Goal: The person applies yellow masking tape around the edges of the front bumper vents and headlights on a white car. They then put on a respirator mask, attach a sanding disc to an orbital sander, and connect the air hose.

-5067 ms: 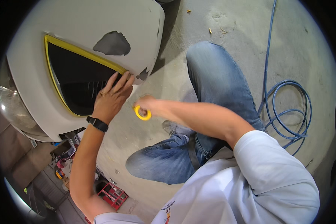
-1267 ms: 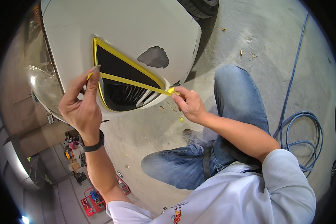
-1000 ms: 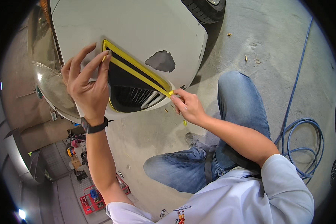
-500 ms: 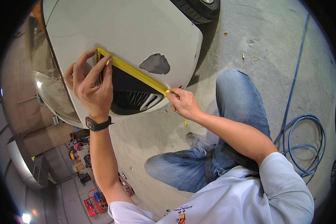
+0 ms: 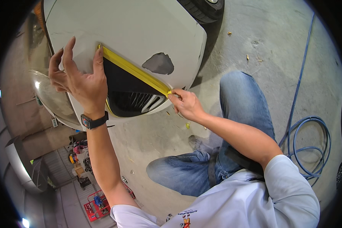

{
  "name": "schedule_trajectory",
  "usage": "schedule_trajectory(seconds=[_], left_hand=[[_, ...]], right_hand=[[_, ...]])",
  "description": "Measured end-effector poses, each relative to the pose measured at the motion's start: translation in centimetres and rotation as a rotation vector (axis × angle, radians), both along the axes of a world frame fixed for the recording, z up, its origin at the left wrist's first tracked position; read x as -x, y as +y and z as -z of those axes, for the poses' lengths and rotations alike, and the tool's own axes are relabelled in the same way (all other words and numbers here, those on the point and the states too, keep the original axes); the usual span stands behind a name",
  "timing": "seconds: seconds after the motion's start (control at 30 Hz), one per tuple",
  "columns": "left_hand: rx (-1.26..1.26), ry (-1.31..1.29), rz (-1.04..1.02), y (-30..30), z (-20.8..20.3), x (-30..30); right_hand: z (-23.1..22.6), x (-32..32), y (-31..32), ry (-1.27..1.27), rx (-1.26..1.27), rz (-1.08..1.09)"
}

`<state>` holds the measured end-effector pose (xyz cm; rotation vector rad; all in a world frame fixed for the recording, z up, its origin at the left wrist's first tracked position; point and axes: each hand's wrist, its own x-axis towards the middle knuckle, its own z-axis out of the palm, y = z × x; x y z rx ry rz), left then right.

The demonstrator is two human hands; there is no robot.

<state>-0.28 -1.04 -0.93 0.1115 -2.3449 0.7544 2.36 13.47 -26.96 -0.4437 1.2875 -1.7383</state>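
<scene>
A white car bumper with a dark grille opening and a grey sanded patch fills the upper left. A strip of yellow masking tape runs along the opening's upper edge. My left hand rests spread on the bumper, thumb pressing the tape's upper left end. My right hand pinches the tape's lower right end at the opening's corner. The tape roll is hidden.
A tyre sits at the top. A blue hose lies coiled on the concrete floor at right. My knees in jeans are bent below the bumper. Red tool trays lie at lower left.
The stretched tape has been brought from across the opening up onto its upper edge. My left hand moved up and now presses the tape end onto the bumper.
</scene>
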Motion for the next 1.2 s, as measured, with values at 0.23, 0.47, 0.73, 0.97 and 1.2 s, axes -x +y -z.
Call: schedule_trajectory(seconds=[0.23,0.47,0.73,0.97,1.2], left_hand=[[0.261,-0.304,-0.141,1.6,1.5,-1.7],[0.225,-0.47,-0.325,3.5,5.5,-4.1],[0.318,-0.756,-0.26,3.8,8.6,-8.2],[0.259,-0.852,-0.205,2.6,9.0,-9.2],[0.242,-0.919,-0.158,2.5,9.5,-9.6]], right_hand=[[0.3,0.4,-0.3,-0.046,-0.025,-0.011],[0.1,0.7,-0.8,-0.078,-0.101,-0.047],[1.0,-0.3,-1.0,0.016,-0.127,-0.006],[3.4,-3.8,-0.1,-0.002,-0.052,0.076],[4.8,-4.4,-2.3,-0.297,0.003,-0.165]])
